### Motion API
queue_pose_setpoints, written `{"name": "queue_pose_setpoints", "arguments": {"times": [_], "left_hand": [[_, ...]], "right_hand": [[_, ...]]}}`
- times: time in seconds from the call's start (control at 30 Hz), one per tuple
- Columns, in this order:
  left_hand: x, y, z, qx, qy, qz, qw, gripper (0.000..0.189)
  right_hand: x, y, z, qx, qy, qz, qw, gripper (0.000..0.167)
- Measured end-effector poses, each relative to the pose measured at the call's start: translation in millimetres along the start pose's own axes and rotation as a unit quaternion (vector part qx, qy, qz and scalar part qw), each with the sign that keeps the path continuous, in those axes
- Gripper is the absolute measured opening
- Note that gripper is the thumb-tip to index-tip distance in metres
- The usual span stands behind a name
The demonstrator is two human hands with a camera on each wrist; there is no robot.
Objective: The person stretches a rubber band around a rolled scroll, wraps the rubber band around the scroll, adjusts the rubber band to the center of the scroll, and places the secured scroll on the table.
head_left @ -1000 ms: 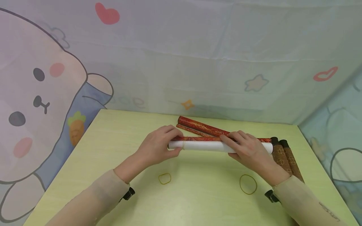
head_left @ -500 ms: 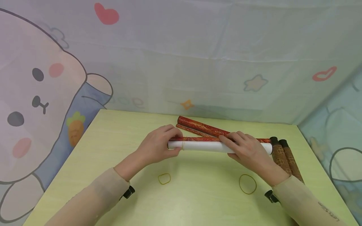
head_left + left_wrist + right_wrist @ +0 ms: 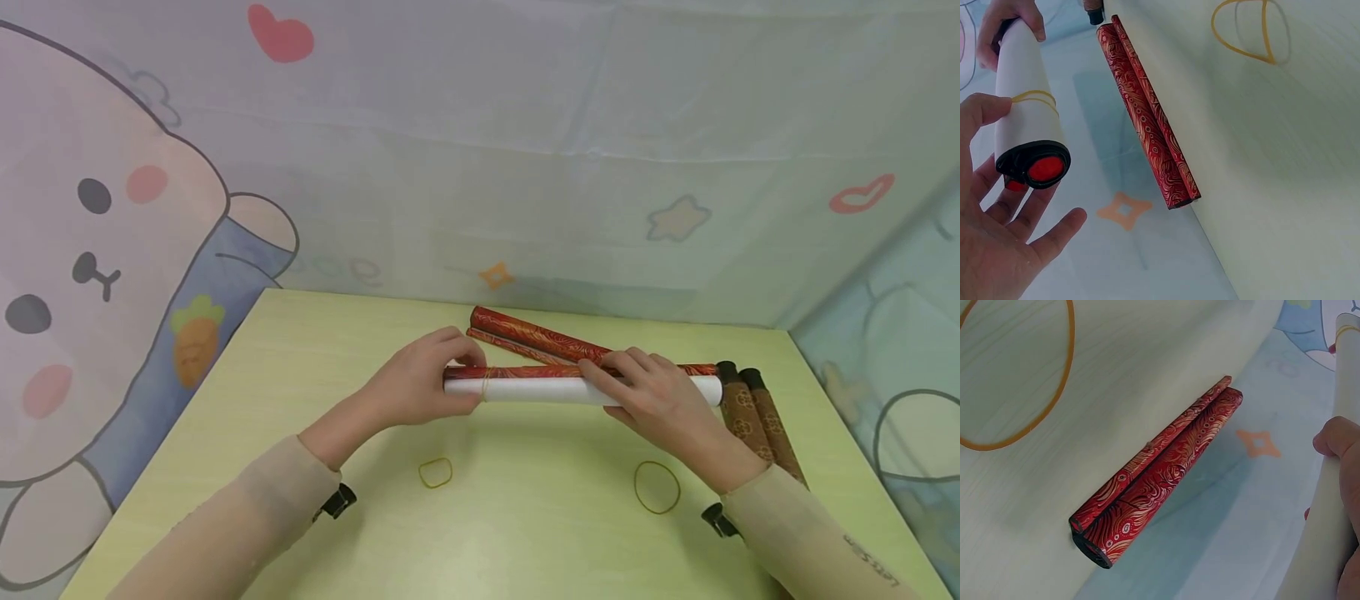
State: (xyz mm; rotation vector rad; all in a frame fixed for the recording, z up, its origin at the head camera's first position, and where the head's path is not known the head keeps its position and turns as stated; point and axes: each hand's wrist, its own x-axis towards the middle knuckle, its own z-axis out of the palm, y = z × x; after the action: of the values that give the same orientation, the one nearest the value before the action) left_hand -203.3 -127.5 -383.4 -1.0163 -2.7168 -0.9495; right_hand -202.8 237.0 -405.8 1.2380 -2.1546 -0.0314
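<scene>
A white rolled scroll (image 3: 536,389) with a red patterned strip along its far side is held level above the table. My left hand (image 3: 420,377) holds its left end, thumb on the near side beside a yellow rubber band (image 3: 1036,96) looped around the roll, fingers behind. The end facing the left wrist view is black with a red centre. Toward the other end, my right hand (image 3: 660,400) grips the roll from above, with its thumb (image 3: 1335,436) along it. Behind lies a red and gold patterned scroll (image 3: 536,330) with a thinner rod against it.
Two brown patterned scrolls (image 3: 744,412) with black ends lie at the right, partly under the right forearm. On the table (image 3: 480,533), a small rubber band (image 3: 435,487) lies front left and a larger rubber band (image 3: 636,483) front right. A printed cloth (image 3: 450,167) hangs behind.
My left hand has shifted slightly at the scroll's left end, and more of the red strip's end shows there. The right hand and the things on the table stay put.
</scene>
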Motion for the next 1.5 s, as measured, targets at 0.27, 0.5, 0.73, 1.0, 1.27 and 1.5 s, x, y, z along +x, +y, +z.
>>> {"name": "queue_pose_setpoints", "arguments": {"times": [0.27,0.5,0.73,1.0,1.27,1.5], "left_hand": [[2.1,1.4,-6.0,-0.044,-0.026,-0.023,0.9984,0.023],[3.2,0.0,-6.2,-0.063,-0.033,-0.032,0.9970,0.022],[8.1,-2.1,-17.9,-0.068,-0.052,-0.013,0.9962,0.012],[19.2,-3.3,-35.4,-0.073,-0.112,-0.005,0.9910,0.011],[28.5,0.3,-44.5,-0.030,-0.159,0.027,0.9864,0.015],[36.0,6.4,-47.5,-0.008,-0.194,0.080,0.9776,0.014]], "right_hand": [[0.4,0,0,0.001,0.002,-0.002,1.0000,0.086],[0.9,0,0,-0.005,0.008,-0.009,0.9999,0.087],[2.0,1,-2,-0.014,0.008,-0.014,0.9998,0.086],[4.9,-1,-5,-0.012,0.006,-0.015,0.9998,0.085],[5.3,-1,-4,-0.024,0.006,-0.027,0.9993,0.091],[4.7,-2,-5,-0.022,0.004,-0.028,0.9994,0.092]]}}
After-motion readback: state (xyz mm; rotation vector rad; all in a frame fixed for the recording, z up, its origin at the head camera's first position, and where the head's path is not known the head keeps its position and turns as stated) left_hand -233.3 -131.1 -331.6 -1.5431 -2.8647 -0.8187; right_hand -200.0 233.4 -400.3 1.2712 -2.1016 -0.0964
